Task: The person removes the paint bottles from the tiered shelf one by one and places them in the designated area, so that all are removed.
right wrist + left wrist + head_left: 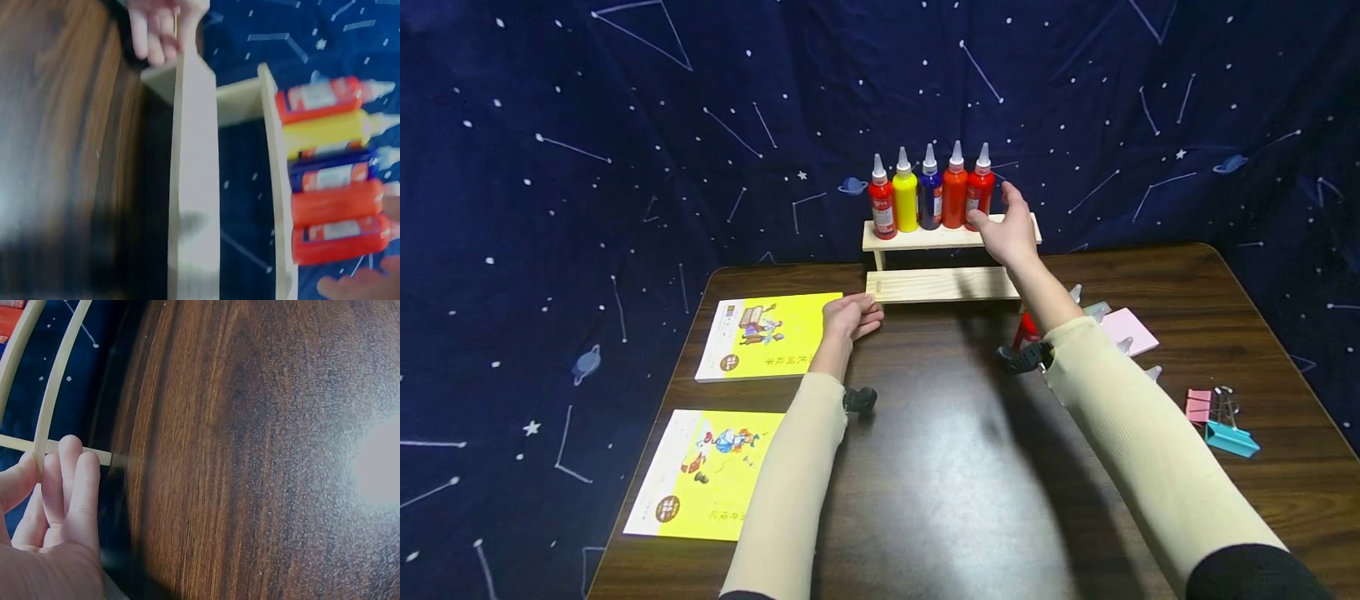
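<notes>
A two-step wooden rack [943,285] stands at the back of the table. Along its upper board is a row of paint bottles with pointed white caps: red [882,208], yellow [906,204], dark blue [931,202], orange-red [954,200] and, rightmost, another red bottle [976,205]. My left hand [847,318] pinches the lower board's left end between thumb and fingers, as the left wrist view shows. My right hand [1011,229] is beside the rightmost red bottle, thumb and fingers spread. In the right wrist view, a gap shows between its fingertips [334,286] and that bottle.
Two yellow-and-white books [760,337] [707,475] lie at the left. Under my right forearm, a red bottle [1027,330] and several pale nozzles [1153,372] partly show. Pink sticky notes [1131,331] and binder clips [1231,439] lie right. A dark starry cloth [805,75] hangs behind.
</notes>
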`<state>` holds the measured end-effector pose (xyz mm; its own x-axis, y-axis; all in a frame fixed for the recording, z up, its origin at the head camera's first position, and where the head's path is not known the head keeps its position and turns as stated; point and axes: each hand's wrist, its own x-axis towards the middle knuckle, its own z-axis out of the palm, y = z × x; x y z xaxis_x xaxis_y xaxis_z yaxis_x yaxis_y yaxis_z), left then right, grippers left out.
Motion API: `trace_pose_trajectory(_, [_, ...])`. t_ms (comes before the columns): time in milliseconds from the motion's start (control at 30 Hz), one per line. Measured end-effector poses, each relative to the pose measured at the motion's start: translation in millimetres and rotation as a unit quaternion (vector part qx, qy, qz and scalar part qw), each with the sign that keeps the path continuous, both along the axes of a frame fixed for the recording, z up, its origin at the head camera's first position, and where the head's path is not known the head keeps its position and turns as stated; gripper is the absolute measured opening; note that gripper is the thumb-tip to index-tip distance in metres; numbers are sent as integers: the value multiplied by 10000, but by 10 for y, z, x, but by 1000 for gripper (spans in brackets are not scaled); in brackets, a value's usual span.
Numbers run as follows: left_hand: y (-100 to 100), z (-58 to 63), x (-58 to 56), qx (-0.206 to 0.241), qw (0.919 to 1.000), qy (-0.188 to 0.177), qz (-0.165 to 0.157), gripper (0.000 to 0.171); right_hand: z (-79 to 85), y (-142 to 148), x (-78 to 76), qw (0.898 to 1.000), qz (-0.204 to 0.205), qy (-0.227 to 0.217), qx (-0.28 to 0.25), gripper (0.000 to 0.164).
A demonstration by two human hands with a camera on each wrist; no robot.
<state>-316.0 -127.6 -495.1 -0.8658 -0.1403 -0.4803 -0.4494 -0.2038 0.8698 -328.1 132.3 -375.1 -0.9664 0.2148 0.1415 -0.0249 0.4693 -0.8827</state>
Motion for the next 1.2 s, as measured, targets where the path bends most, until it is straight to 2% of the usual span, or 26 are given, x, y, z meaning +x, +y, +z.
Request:
trace_pose_trajectory(167, [22, -10, -20, 15, 10000, -15, -27, 29, 2, 69, -253, 9980, 362, -495, -174, 86])
trace_pose_trajectory(333, [43, -24, -39, 24, 10000, 25, -22, 28, 12, 151, -342, 9922, 893, -590, -632, 90])
trace_pose_trajectory(433, [43, -21, -37, 8, 10000, 21, -14, 28, 35, 167, -366, 9910, 1096, -496, -591, 85])
trace_pose_trajectory(567, [36, -7, -29, 10, 10000, 21, -33, 28, 57, 151, -378, 9950, 858, -470, -200, 67])
trace_pose_trajectory(667, [30, 3, -27, 17, 10000, 36, -47, 29, 49, 121, -371, 9966, 635, -475, -229, 54])
trace_pose_trajectory(933, [5, -7, -21, 21, 10000, -1, -18, 29, -20, 23, -303, 9962, 423, -140, -742, 48])
trace_pose_trajectory(1033, [-5, -17, -16, 7, 10000, -16, -23, 29, -17, -37, -252, 9952, 306, -136, -916, 47])
trace_pose_trajectory(1200, [-25, -22, -4, 3, 10000, -49, -22, 29, 21, -182, 1, 9854, -27, -127, -1698, 47])
